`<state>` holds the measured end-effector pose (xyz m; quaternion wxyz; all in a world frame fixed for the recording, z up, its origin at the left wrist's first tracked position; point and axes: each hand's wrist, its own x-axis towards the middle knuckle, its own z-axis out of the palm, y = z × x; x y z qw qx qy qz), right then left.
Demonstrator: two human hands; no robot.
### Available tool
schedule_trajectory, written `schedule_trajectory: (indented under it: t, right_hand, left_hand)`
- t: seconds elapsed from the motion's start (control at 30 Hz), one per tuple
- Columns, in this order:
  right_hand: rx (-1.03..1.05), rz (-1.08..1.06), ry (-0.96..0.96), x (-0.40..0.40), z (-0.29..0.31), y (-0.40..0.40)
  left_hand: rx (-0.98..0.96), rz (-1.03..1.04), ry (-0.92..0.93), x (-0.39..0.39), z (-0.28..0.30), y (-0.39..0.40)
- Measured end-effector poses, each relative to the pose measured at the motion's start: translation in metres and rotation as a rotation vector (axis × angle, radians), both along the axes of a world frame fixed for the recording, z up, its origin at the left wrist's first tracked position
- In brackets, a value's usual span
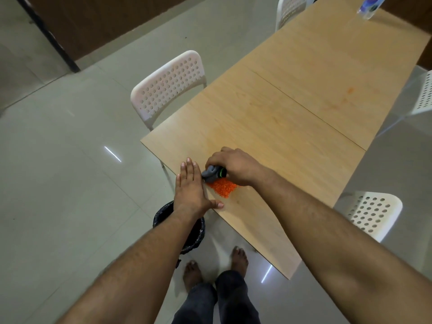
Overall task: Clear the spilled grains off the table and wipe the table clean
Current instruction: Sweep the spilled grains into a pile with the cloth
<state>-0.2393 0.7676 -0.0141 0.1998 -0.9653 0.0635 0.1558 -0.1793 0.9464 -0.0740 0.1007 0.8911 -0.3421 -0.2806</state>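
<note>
A small heap of orange grains (221,189) lies near the left edge of the light wooden table (292,127). My right hand (233,166) grips a bunched grey cloth with a green and black trim (213,173), held on the table just behind the heap. My left hand (192,189) lies flat with straight fingers along the table's edge, its thumb resting on the tabletop beside the grains. Below that edge stands a black bin (197,232) with a dark liner, partly hidden by my left forearm.
A faint orange smear (350,90) marks the far half of the table. White perforated chairs stand at the left (168,87), at the right (371,213) and far right (424,94). A plastic bottle (370,4) stands at the far end. My bare feet (238,257) are on the tiled floor.
</note>
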Motion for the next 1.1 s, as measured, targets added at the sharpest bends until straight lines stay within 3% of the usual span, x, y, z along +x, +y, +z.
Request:
schedule_trajectory:
  t: [0.17, 0.27, 0.4, 0.5, 0.87, 0.97, 1.1]
  right_hand:
    - [0.442, -0.810, -0.248, -0.045, 0.002, -0.011]
    - [0.393, -1.079, -0.253, -0.068, -0.007, -0.020]
    - [0.129, -1.100, -0.106, -0.077, -0.021, -0.017]
    - [0.050, -1.073, -0.125, -0.070, -0.024, 0.008]
    - [0.263, -1.069, -0.197, -0.062, -0.027, 0.025]
    - [0.218, -1.053, -0.240, -0.065, -0.022, 0.002]
    - [0.111, -0.891, -0.081, -0.049, -0.014, -0.018]
  left_hand:
    - [0.022, -0.074, -0.040, -0.004, 0.002, 0.000]
    - [0.033, -0.122, -0.045, -0.002, 0.000, -0.001]
    - [0.039, -0.142, -0.048, -0.002, -0.003, -0.002]
    - [0.027, -0.139, -0.054, -0.001, -0.005, -0.002]
    - [0.020, -0.123, -0.040, -0.001, -0.007, -0.004]
    - [0.013, -0.122, -0.027, -0.001, -0.007, -0.004]
    - [-0.004, -0.112, -0.020, -0.001, -0.008, -0.003]
